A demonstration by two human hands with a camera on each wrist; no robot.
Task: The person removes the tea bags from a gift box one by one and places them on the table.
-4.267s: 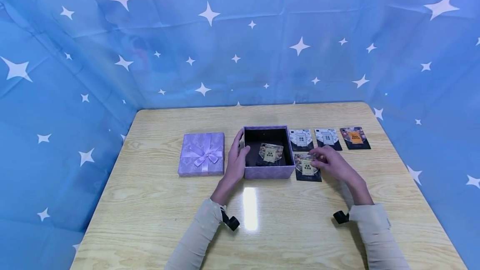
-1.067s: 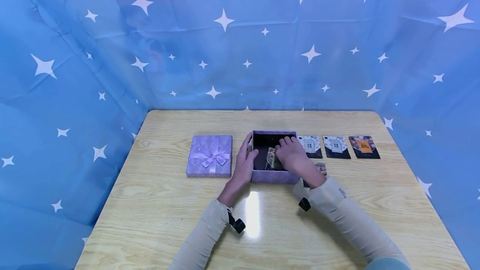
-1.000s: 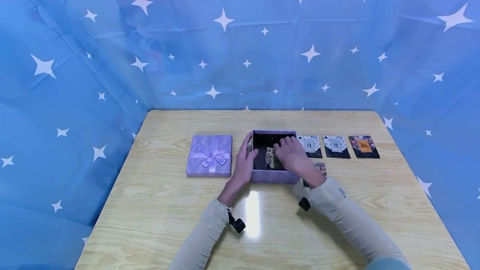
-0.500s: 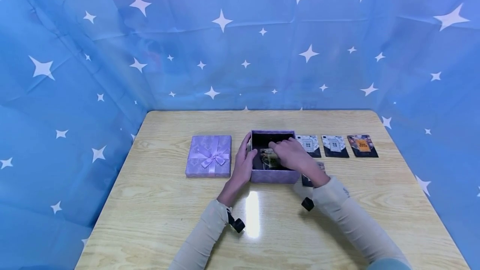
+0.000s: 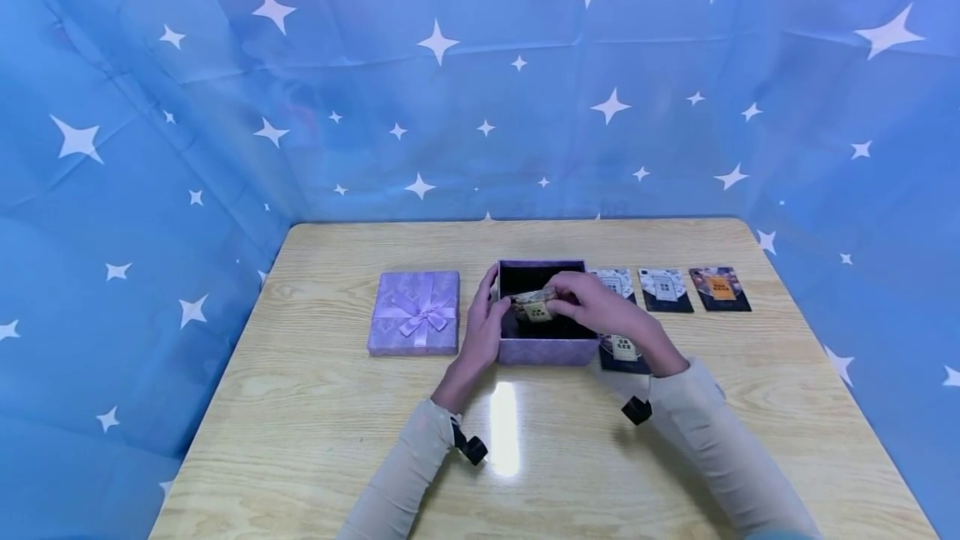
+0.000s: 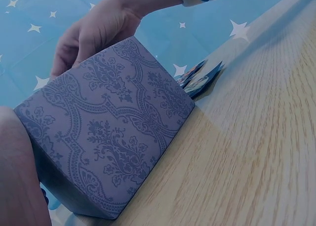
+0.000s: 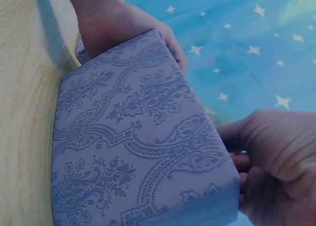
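Note:
An open purple patterned gift box (image 5: 547, 352) stands mid-table, its inside black. My left hand (image 5: 482, 332) grips its left wall, thumb at the rim. Over the box opening, my right hand (image 5: 596, 305) pinches the right end of a dark sachet (image 5: 536, 310) with a pale yellow label. The sachet's left end comes right at my left thumb. In the left wrist view the patterned box wall (image 6: 118, 122) hides the sachet, and my right hand (image 6: 98, 33) reaches over the far rim. The right wrist view shows the fingers of my right hand (image 7: 276, 162) at the rim.
The purple lid (image 5: 415, 327) with a ribbon bow lies left of the box. Right of it lie two white-and-black sachets (image 5: 666, 290), one partly behind my right hand, and one orange-labelled sachet (image 5: 720, 290). Another yellow-labelled sachet (image 5: 622, 357) lies partly under my right wrist.
My right hand has gone from the sachet on the table into the box, then lifted the yellow-labelled sachet from the box bottom toward the rim. My left hand stays on the box wall.

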